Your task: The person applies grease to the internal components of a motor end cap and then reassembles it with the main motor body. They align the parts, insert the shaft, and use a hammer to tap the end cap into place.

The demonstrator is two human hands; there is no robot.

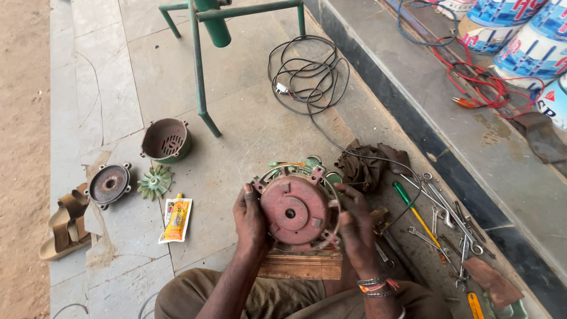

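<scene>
Between my knees, the red motor end cover (293,210) faces up; my left hand (250,220) and right hand (356,227) clamp its opposite sides on the wooden block (300,265).

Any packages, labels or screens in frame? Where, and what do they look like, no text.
Sachet: flat on the paving, off to the left hand side; rectangular, yellow and white with a red patch.
Paint buckets: top right on the raised step; round, white with blue and red printed wraps.
Bucket at the right edge: cut off by the frame; white with a red mark.
Screens, signs: none.
</scene>
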